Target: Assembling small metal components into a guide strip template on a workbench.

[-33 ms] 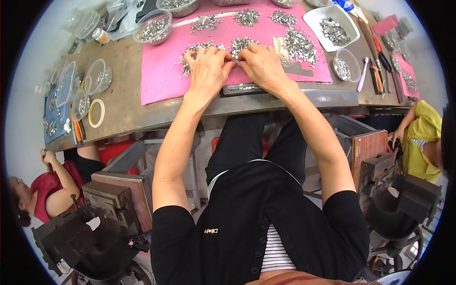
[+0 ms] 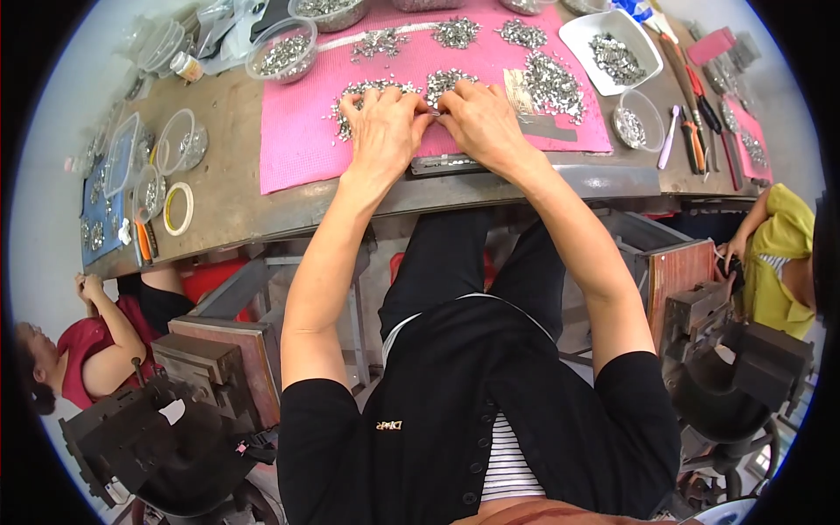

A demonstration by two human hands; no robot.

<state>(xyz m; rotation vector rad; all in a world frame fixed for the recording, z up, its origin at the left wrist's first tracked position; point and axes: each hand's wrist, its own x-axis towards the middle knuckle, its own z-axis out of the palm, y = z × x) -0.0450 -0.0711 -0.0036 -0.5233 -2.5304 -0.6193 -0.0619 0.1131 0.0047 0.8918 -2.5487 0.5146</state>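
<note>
My left hand (image 2: 385, 127) and my right hand (image 2: 481, 121) meet over a pink mat (image 2: 297, 162), thumbs and forefingers pinched. Between the fingertips is a small shiny metal piece (image 2: 434, 113); its exact kind is too small to tell. Just below the hands, a dark narrow metal bar (image 2: 448, 164) lies along the bench edge. A pile of small silver parts (image 2: 345, 128) is partly covered by my left hand. Another pile (image 2: 446, 80) sits just beyond the fingertips. To the right of my right hand are a larger heap (image 2: 553, 87) and a flat grey strip (image 2: 549, 129).
Clear tubs of metal parts (image 2: 282, 61) stand at the back left. On the right are a white tray (image 2: 573, 39), a round tub (image 2: 637, 122), a toothbrush (image 2: 669, 138) and orange-handled pliers (image 2: 693, 147). Yellow tape (image 2: 178, 210) lies left. Co-workers sit on both sides.
</note>
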